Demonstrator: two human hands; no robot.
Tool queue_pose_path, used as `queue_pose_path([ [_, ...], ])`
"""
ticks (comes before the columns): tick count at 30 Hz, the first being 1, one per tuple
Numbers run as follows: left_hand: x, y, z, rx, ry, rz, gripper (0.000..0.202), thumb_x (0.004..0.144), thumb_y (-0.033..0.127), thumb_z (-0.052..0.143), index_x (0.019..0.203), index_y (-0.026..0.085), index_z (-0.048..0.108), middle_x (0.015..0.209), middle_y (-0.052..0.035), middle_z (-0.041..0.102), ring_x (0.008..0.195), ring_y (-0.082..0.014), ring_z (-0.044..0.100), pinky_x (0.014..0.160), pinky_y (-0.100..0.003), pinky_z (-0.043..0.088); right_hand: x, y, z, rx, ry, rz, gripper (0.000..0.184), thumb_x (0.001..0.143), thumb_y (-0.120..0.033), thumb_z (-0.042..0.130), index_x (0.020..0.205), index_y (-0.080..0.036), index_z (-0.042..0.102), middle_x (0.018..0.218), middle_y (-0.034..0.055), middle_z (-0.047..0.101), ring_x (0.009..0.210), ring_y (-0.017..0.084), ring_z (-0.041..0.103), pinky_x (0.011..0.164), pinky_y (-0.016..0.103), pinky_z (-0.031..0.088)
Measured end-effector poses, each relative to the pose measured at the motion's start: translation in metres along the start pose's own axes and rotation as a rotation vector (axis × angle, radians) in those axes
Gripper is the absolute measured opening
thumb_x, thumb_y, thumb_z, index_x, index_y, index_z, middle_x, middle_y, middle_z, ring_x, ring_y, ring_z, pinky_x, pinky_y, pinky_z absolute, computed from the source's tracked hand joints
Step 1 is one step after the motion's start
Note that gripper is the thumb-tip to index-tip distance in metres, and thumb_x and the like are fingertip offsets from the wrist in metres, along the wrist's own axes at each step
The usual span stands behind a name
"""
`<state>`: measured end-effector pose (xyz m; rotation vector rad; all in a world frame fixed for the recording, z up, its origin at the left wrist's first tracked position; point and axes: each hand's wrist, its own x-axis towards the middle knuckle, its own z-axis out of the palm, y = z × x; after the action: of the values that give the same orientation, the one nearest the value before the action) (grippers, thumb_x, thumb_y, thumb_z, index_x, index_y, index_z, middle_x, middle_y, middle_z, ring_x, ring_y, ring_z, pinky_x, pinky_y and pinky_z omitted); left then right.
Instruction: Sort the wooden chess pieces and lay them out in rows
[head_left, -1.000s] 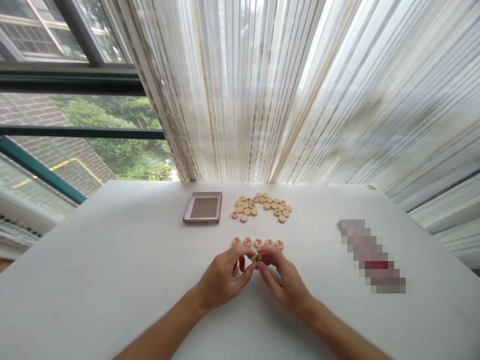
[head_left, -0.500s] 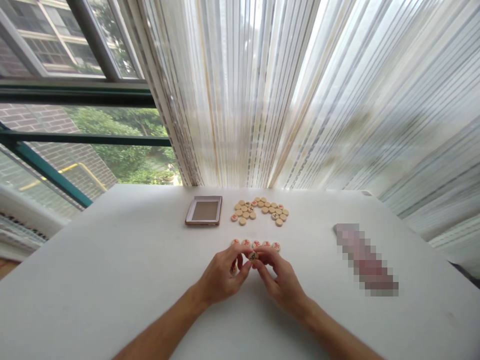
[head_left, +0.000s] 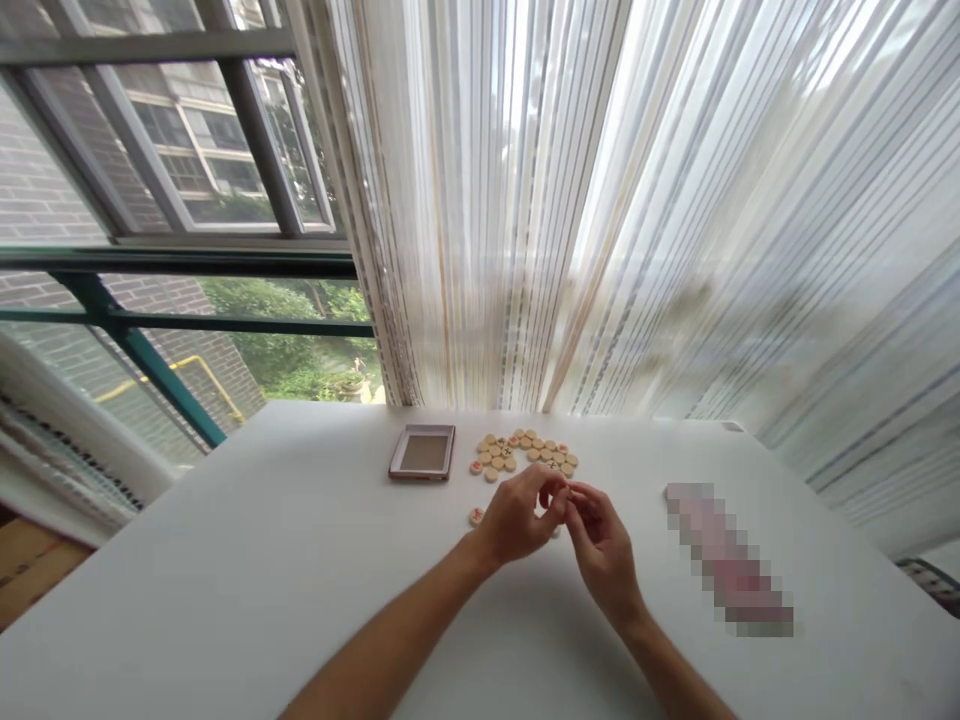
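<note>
My left hand and my right hand meet fingertip to fingertip above the white table, both pinched. What they pinch is too small to make out. The hands hover over a row of round wooden game pieces, and only its leftmost piece with a red mark shows. Just beyond my hands lies a cluster of several pale round game pieces, some marked red, some black.
A small shallow box lid with a brown inside lies left of the cluster. A blurred-out oblong object sits on the right of the table. Striped sheer curtains hang behind the table, with a window at the left.
My hands have moved away from me and a little right, now covering most of the piece row. The black-marked piece seen between my fingertips before no longer shows. The view has tilted up.
</note>
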<state>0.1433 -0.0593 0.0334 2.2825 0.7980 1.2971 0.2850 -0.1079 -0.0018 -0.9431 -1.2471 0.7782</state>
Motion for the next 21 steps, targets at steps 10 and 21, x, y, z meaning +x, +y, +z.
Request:
queue_pose_path([
  [10,-0.068,-0.007,-0.039,-0.092,-0.070,-0.094,0.025,0.093,0.020,0.058,0.118,0.019,0.055,0.098,-0.0058,0.065,0.077,-0.0131,0.061,0.069,-0.026,0.053,-0.015,-0.014,0.014,-0.094,-0.303,0.011,0.023,0.097,-0.033,0.061,0.115,-0.020,0.063,0.106,0.0097,0.074,0.097,0.022,0.073,0.088,0.037,0.061],
  [21,-0.092,-0.015,-0.049,-0.140,-0.119,-0.128,0.032,0.094,0.018,0.059,0.125,0.020,0.056,0.097,-0.0067,0.067,0.077,-0.0128,0.063,0.070,-0.024,0.054,-0.027,-0.013,0.024,-0.144,-0.395,0.025,0.016,0.097,-0.027,0.059,0.111,-0.021,0.063,0.097,0.0070,0.073,0.086,0.019,0.070,0.081,0.033,0.059],
])
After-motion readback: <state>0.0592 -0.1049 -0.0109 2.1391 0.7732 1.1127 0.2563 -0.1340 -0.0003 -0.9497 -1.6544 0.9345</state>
